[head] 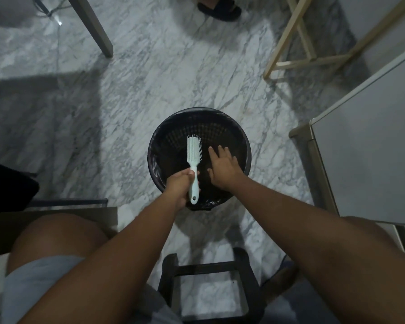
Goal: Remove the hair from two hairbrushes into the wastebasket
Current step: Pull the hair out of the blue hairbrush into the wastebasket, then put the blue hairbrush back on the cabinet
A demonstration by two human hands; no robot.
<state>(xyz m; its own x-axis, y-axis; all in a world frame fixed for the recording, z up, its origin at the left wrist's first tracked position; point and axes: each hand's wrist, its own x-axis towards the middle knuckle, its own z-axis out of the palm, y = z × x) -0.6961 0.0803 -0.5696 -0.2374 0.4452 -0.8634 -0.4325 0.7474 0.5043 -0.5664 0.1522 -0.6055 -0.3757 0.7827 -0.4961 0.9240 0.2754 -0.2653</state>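
A pale mint hairbrush (193,152) is held over the round black wastebasket (247,146), its bristle head pointing away from me. My left hand (179,187) is shut on the brush's handle. Beside the brush, over the basket's right half, my right hand (222,167) hovers with fingers spread and nothing in it. The basket has a perforated wall and a dark liner. I cannot tell whether hair is on the bristles. No second hairbrush is in view.
The basket stands on a marble floor (150,73). A white cabinet (372,148) is at right, wooden frame legs (297,43) at the back right, a table leg (96,26) at the back left. A dark stool (208,277) is under me. Someone's sandalled foot (220,7) is at top.
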